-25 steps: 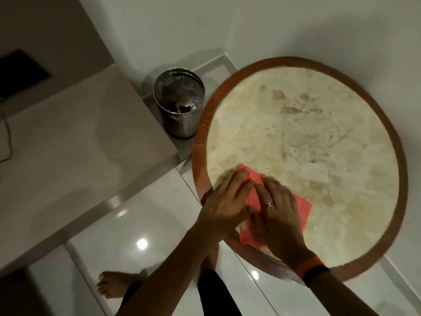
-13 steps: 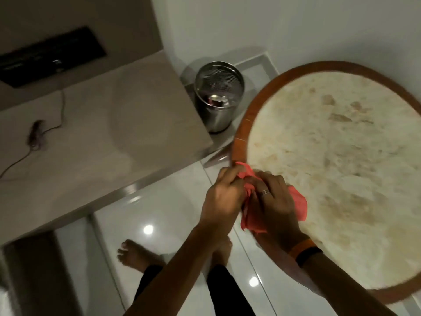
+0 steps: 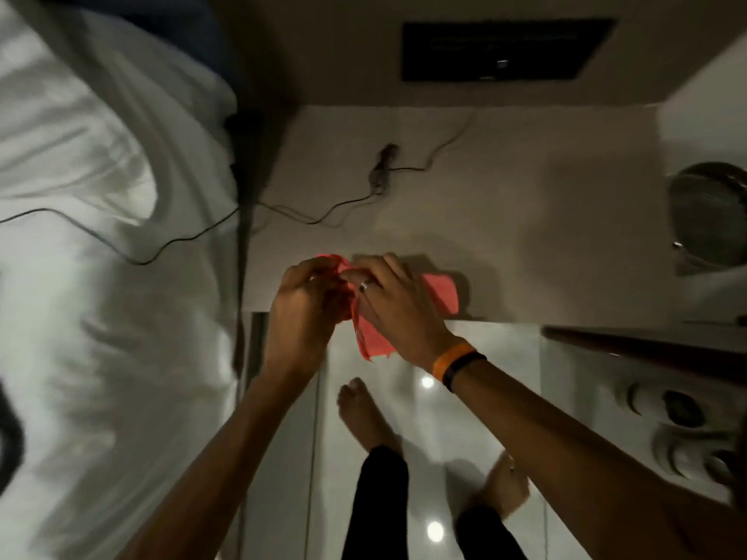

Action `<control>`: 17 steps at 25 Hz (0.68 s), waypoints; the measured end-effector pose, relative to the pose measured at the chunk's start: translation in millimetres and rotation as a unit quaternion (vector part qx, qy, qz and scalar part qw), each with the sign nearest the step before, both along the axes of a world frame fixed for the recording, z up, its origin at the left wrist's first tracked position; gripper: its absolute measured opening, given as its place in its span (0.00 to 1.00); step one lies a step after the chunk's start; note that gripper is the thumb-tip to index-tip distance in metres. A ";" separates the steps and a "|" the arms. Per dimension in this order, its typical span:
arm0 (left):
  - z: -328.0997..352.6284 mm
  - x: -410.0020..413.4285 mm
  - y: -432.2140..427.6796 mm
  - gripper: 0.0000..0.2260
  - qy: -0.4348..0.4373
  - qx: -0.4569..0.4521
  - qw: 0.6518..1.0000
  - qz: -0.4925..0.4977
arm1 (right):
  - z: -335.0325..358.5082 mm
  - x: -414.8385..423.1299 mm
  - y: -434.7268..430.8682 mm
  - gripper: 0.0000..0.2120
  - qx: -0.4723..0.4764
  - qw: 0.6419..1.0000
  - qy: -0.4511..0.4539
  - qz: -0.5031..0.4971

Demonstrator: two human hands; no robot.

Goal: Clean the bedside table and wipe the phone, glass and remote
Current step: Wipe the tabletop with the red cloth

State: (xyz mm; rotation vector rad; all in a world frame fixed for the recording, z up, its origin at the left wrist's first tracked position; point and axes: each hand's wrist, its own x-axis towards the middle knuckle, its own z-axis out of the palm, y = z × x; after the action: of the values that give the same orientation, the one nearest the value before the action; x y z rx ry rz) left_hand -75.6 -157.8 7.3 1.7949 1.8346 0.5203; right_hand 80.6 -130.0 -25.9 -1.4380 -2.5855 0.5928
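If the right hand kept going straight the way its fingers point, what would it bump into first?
Probably the left hand: the right hand points up and leftward into the red cloth bunched between them. Past that lies the bedside table with a black cable; depth is unclear.

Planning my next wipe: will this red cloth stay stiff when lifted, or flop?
Probably floppy: the red cloth bunches between the left hand and right hand, one corner hanging loose. Likely light too, since fingertips alone hold it up.
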 end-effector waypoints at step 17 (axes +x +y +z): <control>-110.7 -125.9 122.5 0.27 0.144 -0.056 0.985 -0.075 | -108.7 -109.5 128.9 0.30 0.051 0.994 -0.095 0.021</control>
State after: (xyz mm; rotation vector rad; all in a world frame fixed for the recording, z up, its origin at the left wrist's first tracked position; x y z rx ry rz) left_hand -201.5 -35.4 -103.4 1.9934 1.8501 0.1028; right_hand -28.8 -1.1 -134.6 -1.4759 -2.7510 0.3389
